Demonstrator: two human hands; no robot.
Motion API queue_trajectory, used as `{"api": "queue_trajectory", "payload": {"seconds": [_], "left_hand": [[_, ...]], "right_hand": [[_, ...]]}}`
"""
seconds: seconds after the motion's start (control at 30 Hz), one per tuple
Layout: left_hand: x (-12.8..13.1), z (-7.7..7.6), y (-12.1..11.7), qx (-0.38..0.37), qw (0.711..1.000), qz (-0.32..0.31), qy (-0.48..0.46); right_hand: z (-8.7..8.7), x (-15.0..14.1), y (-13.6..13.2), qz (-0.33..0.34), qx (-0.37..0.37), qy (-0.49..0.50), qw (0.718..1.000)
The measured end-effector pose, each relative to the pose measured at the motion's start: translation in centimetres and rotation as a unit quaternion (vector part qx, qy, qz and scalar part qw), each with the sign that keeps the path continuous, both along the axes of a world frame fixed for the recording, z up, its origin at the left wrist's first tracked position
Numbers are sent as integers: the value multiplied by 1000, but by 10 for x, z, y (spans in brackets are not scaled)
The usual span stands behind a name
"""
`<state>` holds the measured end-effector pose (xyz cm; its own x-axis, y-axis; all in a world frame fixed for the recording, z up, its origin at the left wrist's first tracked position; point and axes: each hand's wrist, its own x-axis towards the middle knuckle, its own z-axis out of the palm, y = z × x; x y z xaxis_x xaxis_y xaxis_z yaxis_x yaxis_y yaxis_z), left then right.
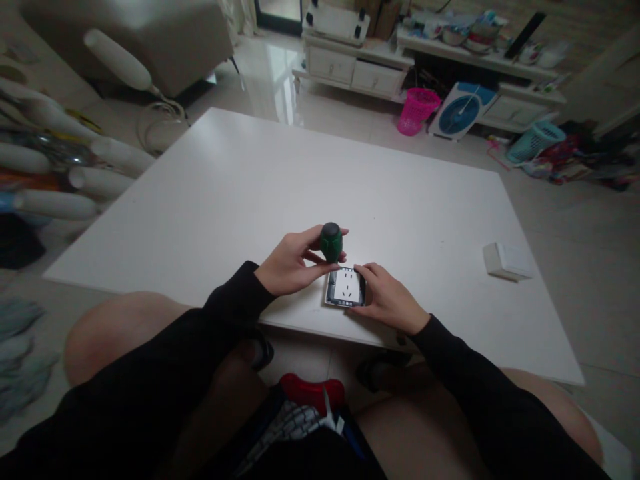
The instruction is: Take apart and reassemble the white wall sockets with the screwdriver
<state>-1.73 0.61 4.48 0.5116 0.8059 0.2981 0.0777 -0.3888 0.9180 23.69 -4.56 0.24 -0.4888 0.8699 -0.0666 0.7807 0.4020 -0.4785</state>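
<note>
My left hand [299,261] is closed round a screwdriver [331,243] with a green handle and a dark end cap. The screwdriver stands about upright over the upper left part of a wall socket [347,285]; its tip is hidden. The socket has a white face with several slots and a dark frame round it, and it sits by the table's near edge. My right hand [384,293] grips the socket from the right, with thumb at the near side and fingers at the far side.
The white table [280,173] spreads out ahead of me. A white box-like piece [507,261] rests toward its right edge. Beyond are a pink basket [418,111], a blue and white fan [461,112] and a white cabinet [354,70]. A red object [313,392] is below, between my legs.
</note>
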Motion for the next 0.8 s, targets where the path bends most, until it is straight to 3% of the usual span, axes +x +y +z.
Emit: {"api": "queue_trajectory", "payload": {"seconds": [0.8], "left_hand": [[2,2,-2,-10,1000,12,-2]], "right_hand": [[0,1,0,4,-2,-7,1000]]}}
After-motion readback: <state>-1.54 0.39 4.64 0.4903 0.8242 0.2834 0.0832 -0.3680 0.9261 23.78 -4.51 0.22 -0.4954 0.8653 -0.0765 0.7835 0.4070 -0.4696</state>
